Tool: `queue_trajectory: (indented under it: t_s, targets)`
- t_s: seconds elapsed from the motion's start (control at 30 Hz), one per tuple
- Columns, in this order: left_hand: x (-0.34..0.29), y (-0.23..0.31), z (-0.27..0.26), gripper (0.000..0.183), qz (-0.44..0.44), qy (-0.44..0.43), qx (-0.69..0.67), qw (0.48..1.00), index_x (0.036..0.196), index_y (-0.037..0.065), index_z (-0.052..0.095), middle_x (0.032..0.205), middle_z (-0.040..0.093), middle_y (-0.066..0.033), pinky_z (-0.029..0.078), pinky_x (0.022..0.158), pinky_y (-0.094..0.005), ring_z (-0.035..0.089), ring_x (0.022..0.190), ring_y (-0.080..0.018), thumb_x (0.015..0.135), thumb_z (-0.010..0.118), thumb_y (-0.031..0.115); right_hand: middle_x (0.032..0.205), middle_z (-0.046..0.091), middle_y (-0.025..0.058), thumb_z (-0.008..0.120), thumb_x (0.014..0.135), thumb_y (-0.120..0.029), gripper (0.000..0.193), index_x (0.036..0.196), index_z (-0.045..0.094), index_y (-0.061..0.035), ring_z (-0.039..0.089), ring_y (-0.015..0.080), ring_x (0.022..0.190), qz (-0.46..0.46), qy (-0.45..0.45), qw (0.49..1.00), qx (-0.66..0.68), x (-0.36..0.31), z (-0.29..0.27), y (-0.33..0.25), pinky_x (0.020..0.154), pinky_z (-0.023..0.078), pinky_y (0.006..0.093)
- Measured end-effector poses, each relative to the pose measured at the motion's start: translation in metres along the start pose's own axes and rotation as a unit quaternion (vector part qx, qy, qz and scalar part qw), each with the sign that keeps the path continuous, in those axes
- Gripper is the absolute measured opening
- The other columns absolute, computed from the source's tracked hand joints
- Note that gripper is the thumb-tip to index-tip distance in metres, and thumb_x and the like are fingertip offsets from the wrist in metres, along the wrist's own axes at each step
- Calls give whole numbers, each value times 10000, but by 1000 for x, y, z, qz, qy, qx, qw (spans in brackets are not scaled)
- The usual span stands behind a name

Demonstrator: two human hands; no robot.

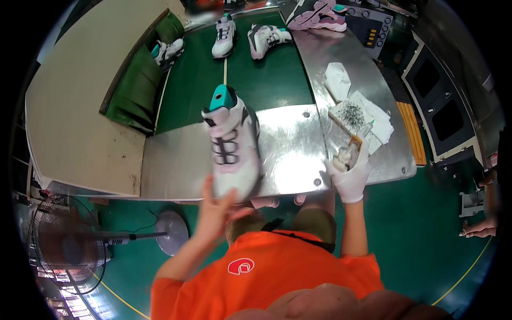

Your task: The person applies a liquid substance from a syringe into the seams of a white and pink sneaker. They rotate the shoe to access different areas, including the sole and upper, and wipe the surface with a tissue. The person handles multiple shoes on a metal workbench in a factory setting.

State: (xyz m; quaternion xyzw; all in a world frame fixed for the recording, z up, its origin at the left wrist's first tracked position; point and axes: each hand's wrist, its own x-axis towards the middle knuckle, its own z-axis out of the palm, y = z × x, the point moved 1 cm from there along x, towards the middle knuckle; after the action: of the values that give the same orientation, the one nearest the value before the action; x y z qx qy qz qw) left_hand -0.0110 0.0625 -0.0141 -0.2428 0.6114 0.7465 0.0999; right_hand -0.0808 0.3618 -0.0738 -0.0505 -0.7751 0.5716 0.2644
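At the near edge of the metal plate (290,128), the left hand (216,208) touches a white shoe's (240,168) toe; rightward, the gloved right hand (353,178) curls around a stained wad (348,155).

shoe (234,154): on or just above metal plate (288,173), unclear | other shoes (224,38): on belt (272,80) behind | papers (380,120): right | fan (72,249): left

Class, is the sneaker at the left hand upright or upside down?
Upright: the sneaker shows its dark laces to the camera above.
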Motion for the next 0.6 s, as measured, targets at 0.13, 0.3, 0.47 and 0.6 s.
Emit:
queue_trajectory:
  t_s: [0.13, 0.3, 0.47, 0.6]
  targets:
    - [-22, -11, 48, 662, 88, -307, 109, 941, 1494, 156, 234, 1082, 632, -115, 579, 818, -354, 668, 938, -202, 947, 592, 47, 1041, 564, 60, 786, 701, 8, 775, 1360, 379, -11, 570, 108, 778, 51, -44, 985, 156, 5, -5, 0, 748, 533, 245]
    - [32, 107, 78, 639, 640, -257, 486, 536, 1359, 144, 544, 1096, 670, -76, 441, 973, -491, 605, 1083, -310, 764, 771, 204, 1001, 526, 31, 756, 696, 47, 683, 1302, 452, -35, 557, 84, 852, 123, -105, 981, 110, 12, -30, -33, 673, 490, 232]
    - [101, 154, 42, 718, 536, -276, 594, 533, 1287, 82, 506, 1203, 599, -148, 422, 999, -505, 565, 1110, -386, 662, 847, 167, 950, 537, 17, 782, 688, -10, 747, 1354, 444, -30, 595, 116, 861, 133, -166, 975, 57, 36, -41, -24, 701, 504, 252]
    - [74, 106, -20, 651, 649, -208, 519, 515, 1148, 48, 543, 1212, 589, -173, 450, 968, -510, 557, 1119, -407, 584, 862, 113, 1073, 585, 47, 757, 676, -11, 798, 1408, 441, -38, 607, 115, 891, 192, -217, 957, -30, 41, -45, -47, 745, 512, 257]
